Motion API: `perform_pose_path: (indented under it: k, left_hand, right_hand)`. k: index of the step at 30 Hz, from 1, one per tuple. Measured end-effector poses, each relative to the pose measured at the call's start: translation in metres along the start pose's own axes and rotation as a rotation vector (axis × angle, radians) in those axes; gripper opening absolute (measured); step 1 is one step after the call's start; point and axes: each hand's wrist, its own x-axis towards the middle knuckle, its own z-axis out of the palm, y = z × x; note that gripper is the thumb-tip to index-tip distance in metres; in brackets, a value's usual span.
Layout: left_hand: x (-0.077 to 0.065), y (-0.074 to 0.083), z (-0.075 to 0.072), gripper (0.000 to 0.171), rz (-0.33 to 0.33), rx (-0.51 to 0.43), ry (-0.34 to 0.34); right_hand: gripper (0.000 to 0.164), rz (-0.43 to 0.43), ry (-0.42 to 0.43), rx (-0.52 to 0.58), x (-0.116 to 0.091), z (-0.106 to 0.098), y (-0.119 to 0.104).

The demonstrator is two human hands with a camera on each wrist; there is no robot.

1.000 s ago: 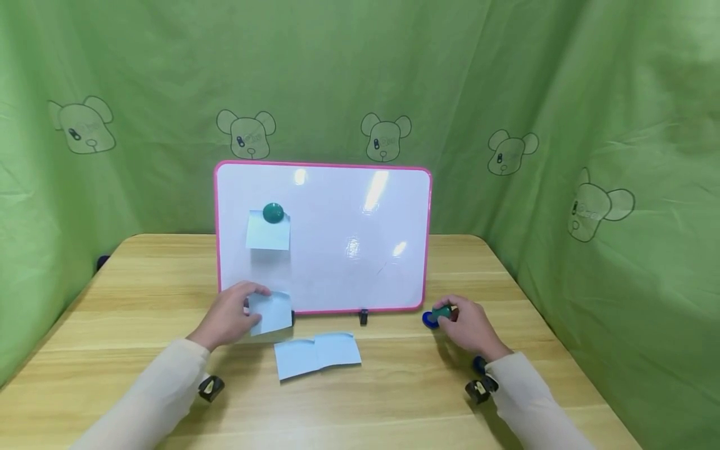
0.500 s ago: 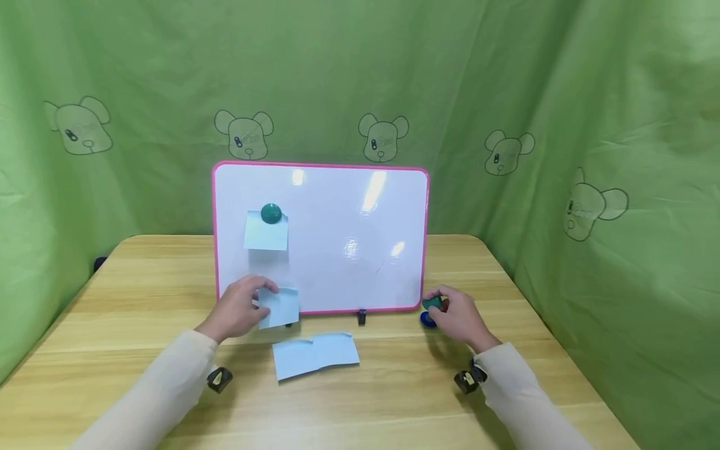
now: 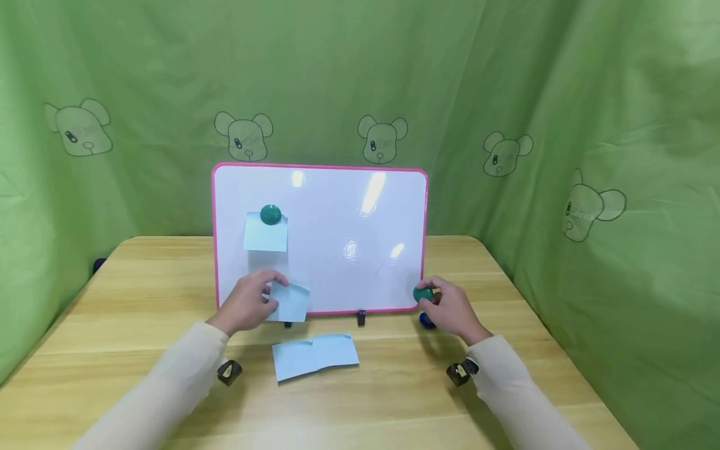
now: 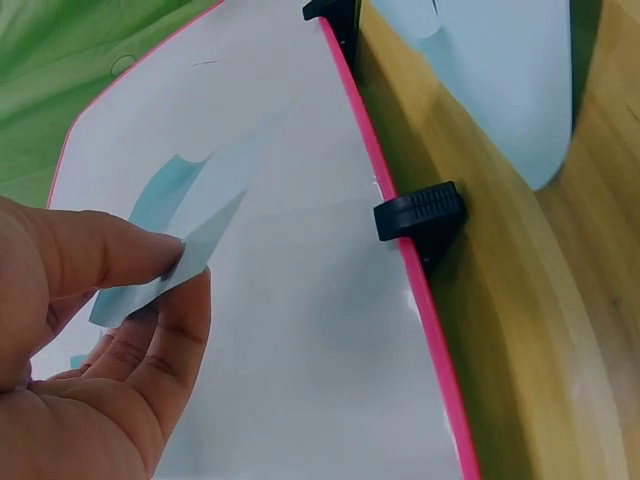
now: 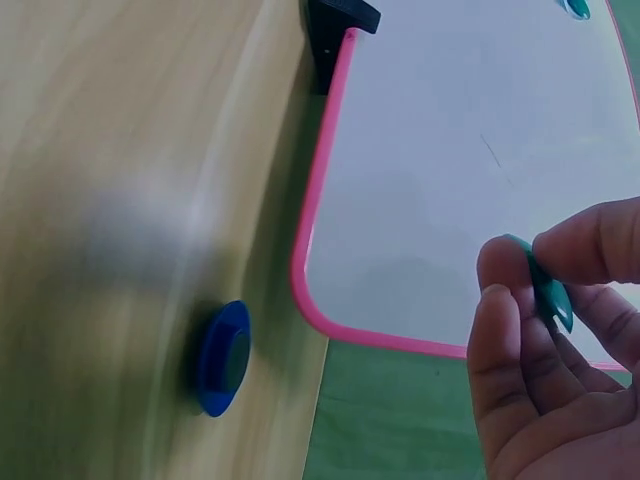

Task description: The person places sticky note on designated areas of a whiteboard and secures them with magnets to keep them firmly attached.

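Observation:
My left hand (image 3: pixel 247 303) pinches a light blue sticky note (image 3: pixel 294 302) by its left edge, in front of the lower left of the pink-framed whiteboard (image 3: pixel 349 275). In the left wrist view the note (image 4: pixel 215 215) bends out from between thumb and fingers. At the board's lower right corner, my right hand (image 3: pixel 452 309) holds a round green magnet (image 3: pixel 423 294) between thumb and fingers. The right wrist view shows that magnet (image 5: pixel 548 290) edge-on. Higher on the board, another green magnet (image 3: pixel 270 215) pins a second sticky note (image 3: pixel 265 234).
Two more sticky notes (image 3: pixel 315 357) lie side by side on the wooden table (image 3: pixel 394 400). A blue magnet (image 5: pixel 225 358) lies on the table beside the board's right corner. Black clip feet (image 3: pixel 361 318) support the board. A green curtain (image 3: pixel 320 62) hangs behind.
My left hand has carried its sticky note to the right and slightly up. My right hand has lifted the green magnet away from the blue one, up and left to the board's corner.

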Motion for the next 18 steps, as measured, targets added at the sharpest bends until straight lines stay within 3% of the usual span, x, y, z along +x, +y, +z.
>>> perform_pose_path:
  k: [11,18]
  left_hand:
    - [0.013,0.009,0.004,0.033,0.001,-0.030,0.006]
    - [0.017,0.010,0.005,0.036,-0.010,-0.040,0.017]
  right_hand:
    - [0.022,0.012,0.009,0.022,0.010,0.001,-0.009]
    - [0.018,-0.034,0.039,0.020,0.019,0.002,-0.015]
